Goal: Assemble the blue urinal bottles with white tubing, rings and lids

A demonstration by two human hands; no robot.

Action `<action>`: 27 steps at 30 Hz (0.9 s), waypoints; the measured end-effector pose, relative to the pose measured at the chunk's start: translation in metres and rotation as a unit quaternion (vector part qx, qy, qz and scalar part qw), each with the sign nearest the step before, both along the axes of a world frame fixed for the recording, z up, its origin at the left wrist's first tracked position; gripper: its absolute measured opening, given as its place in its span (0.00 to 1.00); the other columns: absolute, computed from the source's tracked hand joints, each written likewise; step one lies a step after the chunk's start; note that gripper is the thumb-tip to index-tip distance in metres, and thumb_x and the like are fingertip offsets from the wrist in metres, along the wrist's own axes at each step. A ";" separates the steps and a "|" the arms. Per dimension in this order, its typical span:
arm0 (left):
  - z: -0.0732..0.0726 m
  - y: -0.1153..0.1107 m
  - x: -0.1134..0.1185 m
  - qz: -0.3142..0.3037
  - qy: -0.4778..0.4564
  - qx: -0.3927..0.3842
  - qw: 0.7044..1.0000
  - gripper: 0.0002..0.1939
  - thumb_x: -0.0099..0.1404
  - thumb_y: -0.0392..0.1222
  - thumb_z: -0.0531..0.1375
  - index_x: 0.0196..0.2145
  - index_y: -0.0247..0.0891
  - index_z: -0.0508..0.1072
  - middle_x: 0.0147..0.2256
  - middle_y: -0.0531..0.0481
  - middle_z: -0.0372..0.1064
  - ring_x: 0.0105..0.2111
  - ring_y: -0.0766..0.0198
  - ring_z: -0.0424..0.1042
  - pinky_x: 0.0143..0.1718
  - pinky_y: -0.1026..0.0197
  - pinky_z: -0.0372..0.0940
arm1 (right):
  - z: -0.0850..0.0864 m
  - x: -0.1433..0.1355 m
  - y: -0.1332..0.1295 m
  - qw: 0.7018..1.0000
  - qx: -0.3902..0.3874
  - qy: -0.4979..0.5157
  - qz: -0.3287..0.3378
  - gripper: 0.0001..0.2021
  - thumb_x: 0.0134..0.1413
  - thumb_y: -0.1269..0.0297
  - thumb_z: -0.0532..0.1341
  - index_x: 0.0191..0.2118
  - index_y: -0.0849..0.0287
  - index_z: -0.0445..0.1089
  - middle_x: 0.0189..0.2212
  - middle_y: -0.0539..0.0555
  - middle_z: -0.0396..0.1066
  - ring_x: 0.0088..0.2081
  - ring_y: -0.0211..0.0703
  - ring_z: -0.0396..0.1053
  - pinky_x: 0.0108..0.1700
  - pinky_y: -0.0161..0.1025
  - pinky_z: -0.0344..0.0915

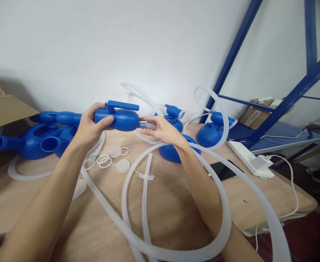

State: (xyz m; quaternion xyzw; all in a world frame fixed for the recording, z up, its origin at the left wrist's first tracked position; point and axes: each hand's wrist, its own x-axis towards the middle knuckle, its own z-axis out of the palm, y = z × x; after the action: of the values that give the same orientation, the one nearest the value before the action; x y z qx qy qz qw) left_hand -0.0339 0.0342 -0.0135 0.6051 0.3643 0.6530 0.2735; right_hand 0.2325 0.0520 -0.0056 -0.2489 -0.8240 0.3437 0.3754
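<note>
My left hand (91,123) is wrapped round a blue plastic urinal-like receptacle (126,120) with a bar handle on top, held sideways above the table. At its narrow right end, my right hand (164,129) pinches the end of a translucent corrugated hose (151,126). The hose end meets the receptacle's nozzle; how far it sits on it I cannot tell. Long hose loops (176,253) hang over the table in front of me. Below my hands lie white rings (104,161) and a round white cap (123,166). Behind my right wrist is a blue bottle (170,153).
Several blue bottles (36,142) lie at the left by a cardboard box (7,107). Blue bottles with hoses (210,134) stand at the back right. A black phone (225,170) and a white power strip (251,160) lie near the table's right edge, beside blue shelving (280,105).
</note>
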 end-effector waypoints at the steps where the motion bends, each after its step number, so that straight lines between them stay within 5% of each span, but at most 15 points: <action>1: 0.001 0.000 0.002 -0.004 -0.025 -0.016 1.000 0.27 0.47 0.55 0.78 0.39 0.41 0.75 0.37 0.52 0.71 0.34 0.62 0.70 0.30 0.62 0.74 | -0.001 0.000 0.000 1.000 0.004 -0.001 -0.007 0.22 0.58 0.65 0.67 0.57 0.62 0.77 0.57 0.60 0.78 0.58 0.53 0.75 0.64 0.50 0.67; 11: 0.013 -0.009 0.015 0.012 -0.111 -0.144 0.983 0.27 0.50 0.57 0.77 0.37 0.35 0.76 0.37 0.49 0.71 0.40 0.59 0.73 0.37 0.51 0.80 | -0.002 -0.003 0.001 0.958 0.222 -0.111 -0.146 0.21 0.61 0.77 0.59 0.54 0.56 0.81 0.49 0.57 0.82 0.52 0.52 0.76 0.59 0.49 0.67; 14: 0.012 -0.010 0.012 0.013 -0.095 -0.136 0.986 0.26 0.49 0.55 0.77 0.36 0.36 0.77 0.37 0.49 0.71 0.40 0.59 0.73 0.34 0.56 0.79 | -0.001 0.004 0.002 0.962 0.219 -0.133 -0.094 0.18 0.63 0.67 0.65 0.58 0.55 0.78 0.53 0.58 0.79 0.54 0.53 0.75 0.58 0.48 0.67; 18: 0.012 -0.013 0.013 0.020 -0.066 -0.101 0.993 0.25 0.50 0.54 0.77 0.39 0.38 0.77 0.37 0.49 0.72 0.39 0.59 0.74 0.32 0.58 0.79 | 0.004 0.007 -0.006 0.970 0.183 -0.135 -0.083 0.26 0.59 0.47 0.70 0.58 0.54 0.75 0.58 0.58 0.75 0.57 0.55 0.73 0.55 0.47 0.68; 23: 0.007 -0.015 0.023 -0.003 -0.023 -0.060 0.998 0.23 0.52 0.54 0.77 0.41 0.41 0.77 0.39 0.51 0.72 0.38 0.61 0.74 0.33 0.62 0.77 | 0.011 0.002 -0.017 0.977 0.119 -0.117 -0.134 0.27 0.69 0.45 0.60 0.67 0.51 0.66 0.49 0.55 0.80 0.50 0.52 0.76 0.54 0.47 0.67; 27: 0.003 -0.014 0.028 -0.001 -0.017 -0.056 0.998 0.22 0.54 0.55 0.76 0.40 0.41 0.78 0.38 0.51 0.71 0.38 0.61 0.74 0.32 0.63 0.76 | 0.008 0.000 -0.017 0.966 0.161 -0.161 -0.124 0.39 0.64 0.42 0.64 0.73 0.53 0.58 0.48 0.55 0.79 0.47 0.53 0.77 0.51 0.44 0.66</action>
State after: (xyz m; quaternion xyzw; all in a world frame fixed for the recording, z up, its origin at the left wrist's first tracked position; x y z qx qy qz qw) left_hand -0.0055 0.0199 -0.0104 0.5778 0.3951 0.6418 0.3134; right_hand 0.2329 0.0348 0.0024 -0.3373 -0.8809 0.1125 0.3125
